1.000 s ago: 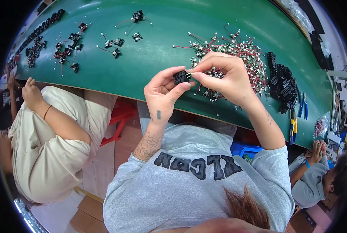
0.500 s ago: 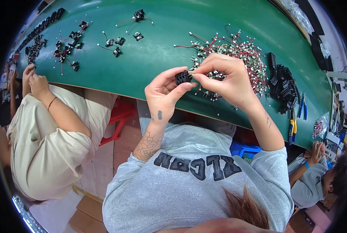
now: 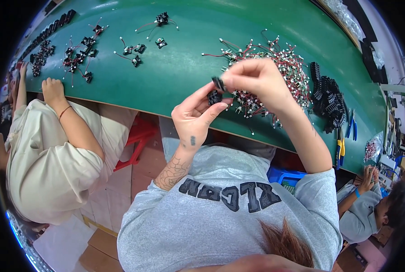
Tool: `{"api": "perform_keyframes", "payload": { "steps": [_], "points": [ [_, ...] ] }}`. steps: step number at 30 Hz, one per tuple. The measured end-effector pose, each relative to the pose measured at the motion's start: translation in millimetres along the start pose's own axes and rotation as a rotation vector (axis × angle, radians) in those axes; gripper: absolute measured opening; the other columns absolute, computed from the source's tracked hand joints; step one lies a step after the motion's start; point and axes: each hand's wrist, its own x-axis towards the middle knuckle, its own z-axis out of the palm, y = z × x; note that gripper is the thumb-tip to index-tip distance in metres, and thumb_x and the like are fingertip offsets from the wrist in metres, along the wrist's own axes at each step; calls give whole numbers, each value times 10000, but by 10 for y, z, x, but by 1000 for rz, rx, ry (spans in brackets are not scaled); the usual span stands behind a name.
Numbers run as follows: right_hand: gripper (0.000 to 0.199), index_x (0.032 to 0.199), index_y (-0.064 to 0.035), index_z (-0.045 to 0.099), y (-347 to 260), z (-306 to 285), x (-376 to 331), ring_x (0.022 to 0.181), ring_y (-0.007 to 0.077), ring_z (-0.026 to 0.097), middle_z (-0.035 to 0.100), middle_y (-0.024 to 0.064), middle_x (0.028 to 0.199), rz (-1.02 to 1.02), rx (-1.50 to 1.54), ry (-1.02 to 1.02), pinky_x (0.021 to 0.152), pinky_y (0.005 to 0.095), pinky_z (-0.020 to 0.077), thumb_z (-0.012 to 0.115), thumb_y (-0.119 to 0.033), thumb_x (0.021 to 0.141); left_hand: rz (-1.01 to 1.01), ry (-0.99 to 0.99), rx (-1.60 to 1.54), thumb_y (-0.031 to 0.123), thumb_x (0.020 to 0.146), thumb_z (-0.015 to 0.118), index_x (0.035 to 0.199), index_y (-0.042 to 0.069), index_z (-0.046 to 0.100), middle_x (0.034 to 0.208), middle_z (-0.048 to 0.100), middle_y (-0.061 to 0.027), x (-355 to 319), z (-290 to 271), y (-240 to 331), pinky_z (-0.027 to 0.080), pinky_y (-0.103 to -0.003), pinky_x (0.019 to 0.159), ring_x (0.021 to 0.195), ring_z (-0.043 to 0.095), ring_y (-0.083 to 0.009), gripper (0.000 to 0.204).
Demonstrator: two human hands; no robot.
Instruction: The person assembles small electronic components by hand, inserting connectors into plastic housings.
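Small black plastic parts [image 3: 214, 98] are gripped between the thumb and fingers of my left hand [image 3: 191, 119], above the table's near edge. Just above them, my right hand [image 3: 262, 85] pinches a single black plastic piece [image 3: 218, 83], tilted and at the tips of my left fingers. Whether this piece still touches the parts below it cannot be made out. Beneath and beyond my right hand spreads a heap of small circuit boards with red and black wires [image 3: 286, 68]. Its near-left part is hidden by that hand.
A pile of black plastic strips [image 3: 330, 102] lies right of the heap, beside blue-handled pliers [image 3: 353, 124] and a yellow-handled tool [image 3: 341, 152]. Wired black pieces [image 3: 80, 56] dot the green table [image 3: 184, 54] leftward. Co-workers sit on my left and far right.
My right hand has risen slightly and now pinches a black piece above the others; before, its fingertips held a small pale piece at the black parts. The left co-worker's hands have separated.
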Motion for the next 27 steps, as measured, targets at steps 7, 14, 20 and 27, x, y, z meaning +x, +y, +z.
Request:
{"api": "perform_keyframes", "payload": {
  "steps": [7, 14, 20, 27],
  "points": [
    [152, 910, -17, 727, -177, 42, 553, 769, 130, 617, 686, 52, 937, -596, -419, 182, 710, 233, 499, 706, -101, 785, 34, 60, -55, -109, 790, 643, 1223, -57, 521, 1060, 649, -208, -25, -63, -51, 557, -267, 803, 825, 681, -216, 454],
    [141, 915, -60, 731, -79, -366, 359, 758, 153, 606, 676, 30, 904, -463, -943, 335, 722, 255, 480, 674, -83, 788, 113, 56, -90, -79, 815, 627, 1200, -54, 530, 1061, 648, -214, -40, -120, -66, 558, -273, 792, 802, 679, -212, 397],
    [126, 894, -57, 723, 162, -519, 352, 735, 193, 595, 661, 33, 857, -447, -1173, 330, 739, 287, 482, 651, -74, 791, 84, 38, -44, -86, 810, 622, 1197, -55, 533, 1053, 651, -211, 6, -74, -12, 559, -272, 785, 795, 677, -209, 398],
    [104, 861, -53, 712, 255, -513, 491, 758, 220, 599, 667, 31, 839, -447, -1211, 176, 736, 320, 494, 657, -88, 780, 46, 15, -3, -106, 795, 621, 1192, -60, 535, 1047, 654, -208, 3, -75, 36, 560, -271, 785, 800, 675, -206, 409]
  ]
}}
